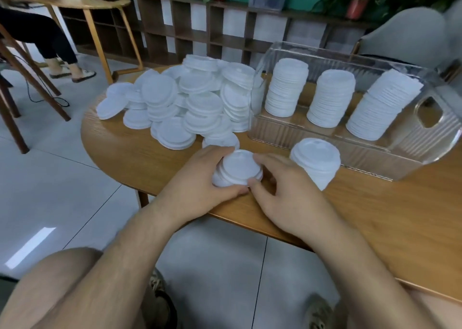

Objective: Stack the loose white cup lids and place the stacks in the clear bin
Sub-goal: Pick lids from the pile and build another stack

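A: Far left on the table [140,163]: loose lid pile [180,103], a jumbled heap, some lids half nested, butting the bin's left end. My guess is it sits there for a short reach

B: hands?

A: left hand [200,176] has its fingers curled round the left side of a small stack [238,168] near the table's front edge. right hand [282,186] mirrors it, thumb and fingers curled on the right side. Both grip it, neither spread wide. Looks like they're squaring the lids so they nest

B: right of that?

A: taller stack [316,163] stands free just beside the right hand, in front of the bin, untouched. Probably parked until it's full height

B: bin?

A: clear bin [425,138] is on the right with three stacks inside. left stack [286,88] and middle stack [330,98] are upright, right stack [382,106] leans. Can't judge spare room through the ribbed wall

B: progress?

A: midway I'd say, the pile is big
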Motion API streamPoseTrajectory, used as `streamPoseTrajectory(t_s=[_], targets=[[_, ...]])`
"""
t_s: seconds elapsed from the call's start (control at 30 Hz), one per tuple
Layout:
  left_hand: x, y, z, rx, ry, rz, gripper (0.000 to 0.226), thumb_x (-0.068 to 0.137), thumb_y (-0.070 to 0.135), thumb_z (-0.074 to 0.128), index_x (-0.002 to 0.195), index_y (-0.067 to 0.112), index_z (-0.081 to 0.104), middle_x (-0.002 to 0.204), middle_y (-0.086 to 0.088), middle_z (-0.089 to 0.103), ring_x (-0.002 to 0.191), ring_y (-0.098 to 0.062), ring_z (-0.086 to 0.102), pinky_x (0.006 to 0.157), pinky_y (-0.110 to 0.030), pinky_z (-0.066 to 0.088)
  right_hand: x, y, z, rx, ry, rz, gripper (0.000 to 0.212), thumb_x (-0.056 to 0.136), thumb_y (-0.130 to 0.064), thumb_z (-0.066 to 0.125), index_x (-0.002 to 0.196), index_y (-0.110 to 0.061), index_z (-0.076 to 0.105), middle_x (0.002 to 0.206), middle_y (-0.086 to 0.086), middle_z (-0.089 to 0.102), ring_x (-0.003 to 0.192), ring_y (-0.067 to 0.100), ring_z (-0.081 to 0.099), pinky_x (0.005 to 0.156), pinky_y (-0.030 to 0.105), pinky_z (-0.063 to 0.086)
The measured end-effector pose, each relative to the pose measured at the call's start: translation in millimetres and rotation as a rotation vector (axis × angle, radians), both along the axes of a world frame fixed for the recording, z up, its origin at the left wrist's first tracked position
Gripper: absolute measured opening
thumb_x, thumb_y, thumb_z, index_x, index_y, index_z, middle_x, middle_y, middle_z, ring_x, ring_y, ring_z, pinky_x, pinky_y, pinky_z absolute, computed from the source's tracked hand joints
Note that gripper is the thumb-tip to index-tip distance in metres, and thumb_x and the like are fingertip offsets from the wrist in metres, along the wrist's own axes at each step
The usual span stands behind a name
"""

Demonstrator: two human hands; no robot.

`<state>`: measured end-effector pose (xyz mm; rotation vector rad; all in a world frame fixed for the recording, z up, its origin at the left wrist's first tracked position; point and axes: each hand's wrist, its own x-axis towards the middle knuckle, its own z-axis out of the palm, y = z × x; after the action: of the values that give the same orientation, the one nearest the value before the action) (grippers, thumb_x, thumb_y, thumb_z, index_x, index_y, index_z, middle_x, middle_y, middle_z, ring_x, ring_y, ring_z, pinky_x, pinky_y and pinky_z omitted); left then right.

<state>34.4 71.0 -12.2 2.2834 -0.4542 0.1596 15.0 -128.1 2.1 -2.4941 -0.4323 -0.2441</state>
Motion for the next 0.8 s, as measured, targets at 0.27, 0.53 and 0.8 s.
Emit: streamPoseTrajectory(t_s=[0.27, 0.53, 0.8], targets=[[-7, -14, 14, 0.002, -0.132, 0.033, 0.068, 0.067, 0.066, 0.074, 0.128, 0.043, 0.053, 0.119, 0.043, 0.049, 0.119, 0.023, 0.037, 0.1, -0.001, 0.024, -10, -12, 1, 0.087, -0.089, -0.02, 0.045, 0.098, -0.029, 0.065, 0.14, -0.013, 0.059, 0.146, -0.002, 0.053, 0.136, 0.012, 0.044, 0.115, 0.019, 0.031], [-3, -48, 35, -0.22, -0.058, -0.032, 0.064, 0.079, 0.055, 0.076, 0.137, 0.046, 0.05, 0.131, 0.032, 0.053, 0.123, 0.017, 0.043, 0.1, -0.009, 0.034, -19, -52, 23, 0.185, -0.256, -0.057, 0.044, 0.097, -0.032, 0.067, 0.137, -0.015, 0.061, 0.138, -0.008, 0.058, 0.131, 0.008, 0.049, 0.109, 0.023, 0.04], [23, -110, 34, -0.233, -0.026, -0.153, 0.059, 0.086, 0.049, 0.069, 0.141, 0.036, 0.052, 0.137, 0.026, 0.049, 0.13, 0.012, 0.041, 0.108, -0.01, 0.033, -8, -104, 21, 0.244, -0.307, -0.215, 0.041, 0.093, -0.031, 0.072, 0.13, -0.014, 0.066, 0.131, -0.006, 0.065, 0.124, 0.004, 0.054, 0.104, 0.026, 0.046]])
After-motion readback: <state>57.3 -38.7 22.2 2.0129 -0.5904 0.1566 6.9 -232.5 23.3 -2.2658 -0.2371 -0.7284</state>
